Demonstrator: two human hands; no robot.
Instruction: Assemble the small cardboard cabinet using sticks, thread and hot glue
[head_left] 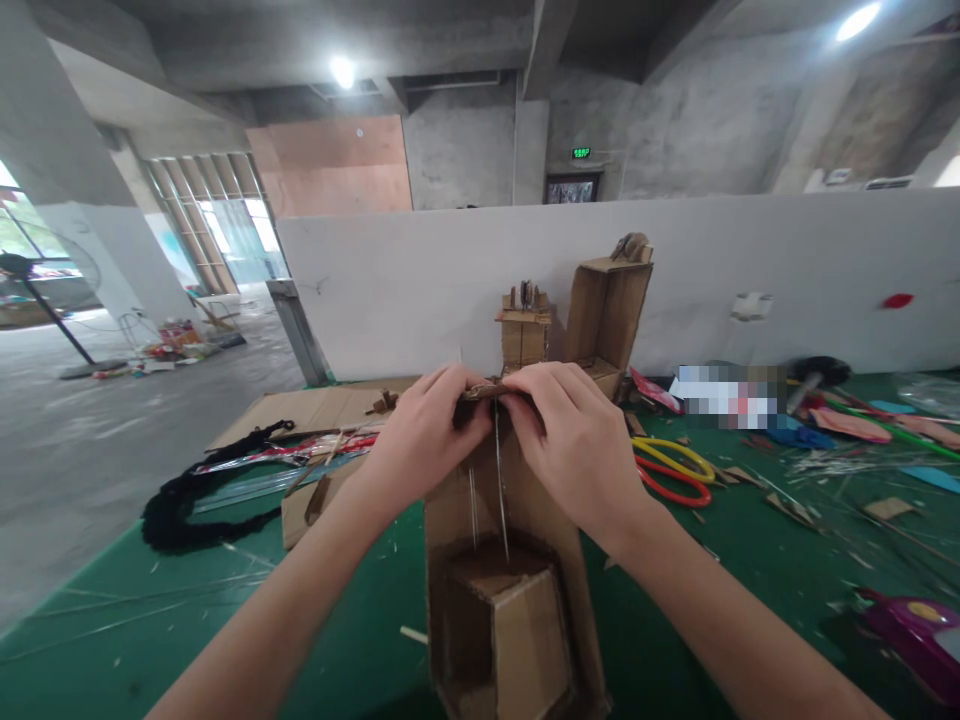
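Observation:
A brown cardboard structure (525, 640) stands in front of me on the green tabletop, with a boxy cardboard shape inside its lower part. Thin pale strands (502, 490) run down from its top into the lower opening. At that top edge, my left hand (439, 415) pinches a small cardboard piece (484, 392) from the left. My right hand (574, 430) grips the same piece from the right, thumb underneath. The fingers hide most of the piece.
Behind stand a small cardboard tower (523, 340) and a taller open cardboard box (611, 310), before a white partition (420, 290). A black fuzzy cord (169, 515) lies left. Yellow (686, 455) and red (675, 488) loops lie right, with a purple object (911, 630) nearer.

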